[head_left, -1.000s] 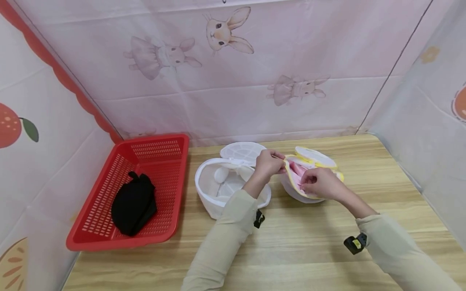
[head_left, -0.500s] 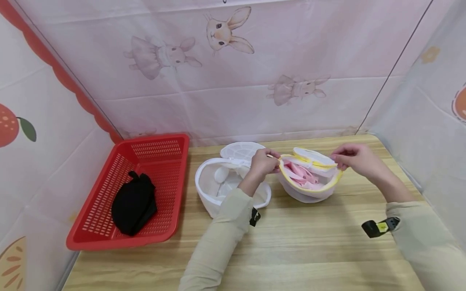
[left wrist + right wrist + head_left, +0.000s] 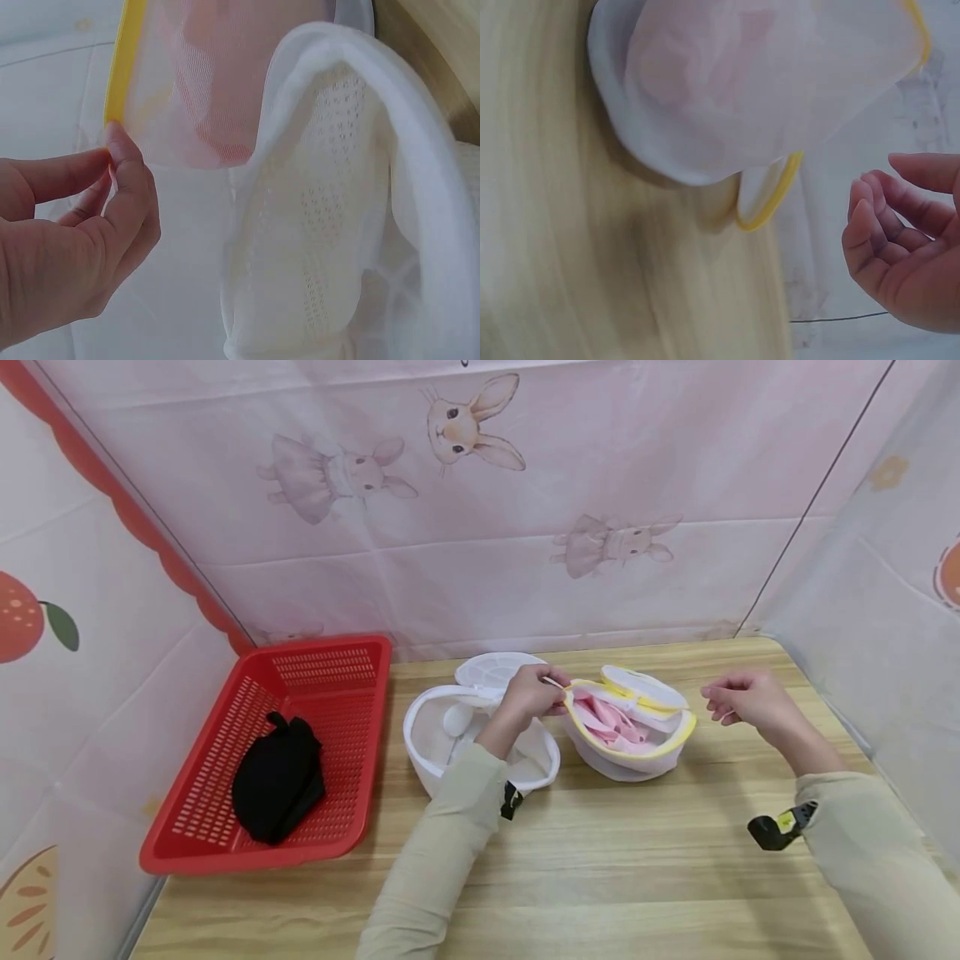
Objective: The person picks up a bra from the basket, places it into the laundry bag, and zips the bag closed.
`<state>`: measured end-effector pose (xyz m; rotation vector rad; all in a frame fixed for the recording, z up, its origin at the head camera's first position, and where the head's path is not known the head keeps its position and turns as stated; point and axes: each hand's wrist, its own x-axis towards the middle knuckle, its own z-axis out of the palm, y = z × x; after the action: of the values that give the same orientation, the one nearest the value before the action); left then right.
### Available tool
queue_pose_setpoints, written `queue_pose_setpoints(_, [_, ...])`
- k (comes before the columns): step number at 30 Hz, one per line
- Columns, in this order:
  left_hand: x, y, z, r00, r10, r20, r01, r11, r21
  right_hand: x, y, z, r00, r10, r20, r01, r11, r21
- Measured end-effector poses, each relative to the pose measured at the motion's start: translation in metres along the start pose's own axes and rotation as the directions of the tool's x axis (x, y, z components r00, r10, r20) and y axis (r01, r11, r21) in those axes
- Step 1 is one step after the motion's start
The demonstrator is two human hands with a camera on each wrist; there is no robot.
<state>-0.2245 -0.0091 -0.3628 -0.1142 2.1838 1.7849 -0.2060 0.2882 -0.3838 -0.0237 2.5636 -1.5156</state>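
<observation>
Right of centre: pink cloth (image 3: 613,725) inside, bag (image 3: 622,770) unclosed. Left hand (image 3: 531,693) pinches rim (image 3: 127,67); right hand (image 3: 750,702) empty, loosely curled.

Left hand (image 3: 531,695), right hand (image 3: 756,703): bare
Left sleeve (image 3: 435,853): light beige, creased, ended short of the hand
Right sleeve (image 3: 870,852): same beige, also creased
Left wrist camera (image 3: 511,801): small, black, mounted at sleeve end
Right wrist camera (image 3: 768,832): black, marked with yellow patch (image 3: 785,822)

The right hand (image 3: 753,703) has released the yellow-rimmed bag (image 3: 615,762), which has shifted leftward.
</observation>
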Motion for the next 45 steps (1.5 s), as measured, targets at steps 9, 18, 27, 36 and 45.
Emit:
queue_pose_setpoints(9, [-0.001, 0.000, -0.004, 1.000, 0.000, 0.021, 0.000, 1.000, 0.007, 0.011, 0.033, 0.010, 0.990, 0.135, 0.038, -0.137, 0.987, 0.081])
queue_pose_setpoints(18, [-0.004, 0.000, -0.004, 0.999, -0.008, 0.032, 0.008, 1.000, -0.013, 0.012, 0.052, 0.020, 0.970, 0.226, 0.093, -0.241, 0.942, 0.232])
queue_pose_setpoints(27, [-0.002, -0.002, -0.003, 0.999, -0.004, 0.037, 0.005, 1.000, -0.013, 0.015, 0.049, 0.025, 0.961, 0.250, 0.121, -0.275, 0.913, 0.301])
queue_pose_setpoints(36, [0.001, -0.004, -0.003, 0.999, -0.011, 0.046, 0.012, 1.000, -0.019, 0.017, 0.047, 0.028, 0.960, 0.244, 0.139, -0.277, 0.901, 0.335])
queue_pose_setpoints(45, [0.000, -0.005, -0.002, 0.999, 0.003, 0.050, -0.002, 1.000, -0.021, 0.017, 0.048, 0.031, 0.952, 0.272, 0.143, -0.306, 0.883, 0.357])
